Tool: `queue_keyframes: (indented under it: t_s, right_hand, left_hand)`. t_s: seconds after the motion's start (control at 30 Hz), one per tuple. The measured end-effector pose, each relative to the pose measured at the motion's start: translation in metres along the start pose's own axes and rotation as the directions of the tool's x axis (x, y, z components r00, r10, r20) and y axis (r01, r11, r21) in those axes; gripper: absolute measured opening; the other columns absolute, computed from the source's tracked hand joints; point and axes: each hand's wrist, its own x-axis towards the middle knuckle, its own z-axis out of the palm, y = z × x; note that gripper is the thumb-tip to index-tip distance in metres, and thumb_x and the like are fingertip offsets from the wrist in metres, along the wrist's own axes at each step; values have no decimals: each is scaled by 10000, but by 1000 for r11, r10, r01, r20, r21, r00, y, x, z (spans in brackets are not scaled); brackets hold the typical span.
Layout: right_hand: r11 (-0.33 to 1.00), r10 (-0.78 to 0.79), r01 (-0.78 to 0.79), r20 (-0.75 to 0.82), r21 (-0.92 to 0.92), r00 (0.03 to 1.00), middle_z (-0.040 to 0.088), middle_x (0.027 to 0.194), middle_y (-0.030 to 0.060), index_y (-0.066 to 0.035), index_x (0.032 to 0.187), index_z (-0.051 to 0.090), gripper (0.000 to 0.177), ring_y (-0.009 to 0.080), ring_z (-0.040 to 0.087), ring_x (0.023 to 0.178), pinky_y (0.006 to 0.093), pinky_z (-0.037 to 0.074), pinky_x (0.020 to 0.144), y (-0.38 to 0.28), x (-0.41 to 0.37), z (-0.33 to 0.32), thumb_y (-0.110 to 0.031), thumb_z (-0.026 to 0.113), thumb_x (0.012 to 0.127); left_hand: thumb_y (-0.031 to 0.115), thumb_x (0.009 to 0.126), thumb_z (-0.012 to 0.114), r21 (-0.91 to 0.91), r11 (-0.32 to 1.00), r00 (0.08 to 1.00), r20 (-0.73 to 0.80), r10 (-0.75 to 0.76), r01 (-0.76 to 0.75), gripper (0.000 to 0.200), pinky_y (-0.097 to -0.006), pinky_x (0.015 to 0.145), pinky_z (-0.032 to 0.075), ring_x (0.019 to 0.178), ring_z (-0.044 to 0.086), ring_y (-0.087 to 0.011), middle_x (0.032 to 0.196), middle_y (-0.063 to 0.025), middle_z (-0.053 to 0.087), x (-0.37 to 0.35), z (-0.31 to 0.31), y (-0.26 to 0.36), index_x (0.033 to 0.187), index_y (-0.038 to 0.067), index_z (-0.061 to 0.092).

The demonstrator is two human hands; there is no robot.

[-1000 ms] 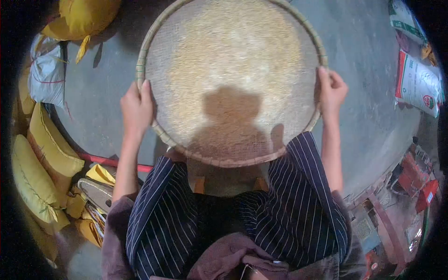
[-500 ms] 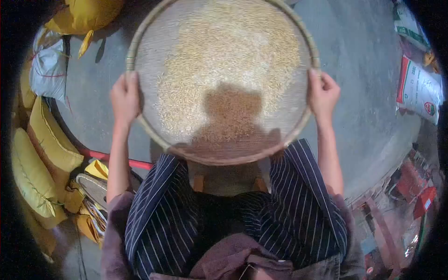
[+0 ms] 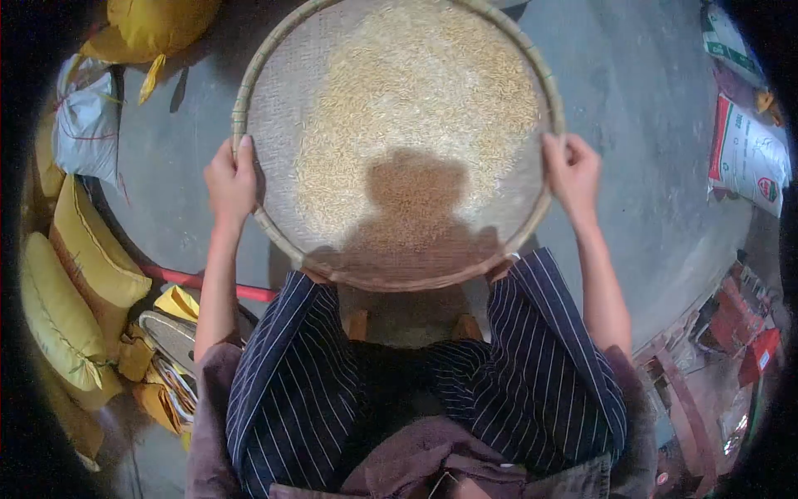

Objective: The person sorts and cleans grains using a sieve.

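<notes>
A round woven winnowing tray is held out in front of me, above and beyond my knees. Pale yellow grain lies spread over its middle and right side, leaving the weave bare along the left. A dark shadow falls across the near part of the grain. My left hand grips the left rim, its thumb over the edge. On the opposite side, my right hand is closed around the right rim with the thumb on top. The fingers under the rim are hidden.
Full yellow sacks and a white tied sack line the left side. A red bar lies on the floor near my left forearm. Printed white bags stand at right, above a red metal frame.
The tray has shifted slightly, its left rim a little to the right. The grain has slid a bit rightward, baring more weave at left. Both hands keep their hold.
</notes>
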Motion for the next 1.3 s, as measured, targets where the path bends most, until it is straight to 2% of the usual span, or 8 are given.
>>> queue_keyframes:
  t_s: [0.17, 0.23, 0.33, 0.63, 0.93, 1.0, 1.1, 1.3]
  right_hand:
    - [980, 24, 4, -136, 200, 990, 429, 544, -36, -1, 747, 615, 327, 41, 366, 549, 269, 297, 469, 3, 11, -6, -297, 681, 868]
    - [981, -101, 103, 22, -162, 995, 460, 568, -40, -2, 737, 594, 318, 45, 374, 557, 266, 305, 475, 12, -4, 0, -271, 652, 896]
    - [985, 39, -31, -45, 170, 998, 495, 578, -10, 0, 718, 560, 329, 62, 381, 565, 281, 313, 479, -10, 8, -8, -259, 635, 906]
    - [1000, 21, -21, -24, -23, 1000, 473, 529, 49, 9, 735, 567, 328, 72, 381, 529, 311, 329, 466, 14, 5, 3, -266, 630, 904]
    - [974, -111, 98, -55, -206, 992, 484, 532, 128, -1, 749, 570, 348, 166, 399, 468, 357, 354, 469, 11, 4, 7, -305, 614, 912]
    - [969, -103, 85, -68, -231, 992, 485, 533, 133, 0, 749, 572, 349, 175, 403, 468, 363, 360, 472, 7, 1, 7, -305, 607, 915]
    - [970, -93, 76, -65, -230, 994, 498, 537, 147, 0, 745, 571, 351, 203, 432, 462, 372, 371, 476, 4, 1, 8, -304, 599, 918]
    - [953, -146, 112, -100, -283, 984, 534, 554, 158, -4, 754, 579, 347, 240, 498, 470, 382, 396, 491, 7, 2, 11, -309, 593, 918]
  left_hand:
    - [307, 952, 521, 8, 999, 997, -68, 36, -36, 374, -390, 520, 406, 504, 503, -214, 563, -173, 514, -10, 11, 19, 774, -18, 569]
    - [312, 951, 520, 46, 999, 999, -34, 26, -24, 371, -393, 524, 410, 505, 508, -233, 571, -182, 520, -2, 3, 11, 788, -19, 571]
    - [319, 949, 520, 65, 998, 1000, 23, -15, 13, 371, -409, 533, 420, 514, 547, -277, 594, -201, 545, -13, 2, 20, 811, -21, 577]
    - [286, 950, 519, 84, 996, 999, 21, 29, -31, 346, -434, 564, 446, 636, 622, -408, 647, -244, 573, -8, 12, 13, 812, -25, 582]
    - [346, 899, 587, 495, 864, 978, 208, -14, -93, 358, -480, 632, 490, 725, 629, -414, 766, -230, 635, -8, -8, 30, 898, -10, 610]
    - [379, 852, 651, 497, 813, 922, -64, 383, -303, 450, -446, 728, 503, 909, 620, -379, 972, -199, 627, -9, -5, 41, 1083, 0, 580]
    - [384, 795, 717, 356, 787, 837, -22, 546, -504, 597, -416, 827, 492, 1045, 567, -363, 1121, -173, 559, 2, 7, 63, 1220, 17, 513]
    - [307, 747, 776, 90, 888, 891, 104, 442, -451, 640, -409, 865, 487, 1032, 567, -367, 1156, -190, 533, -1, 69, 97, 1229, -9, 498]
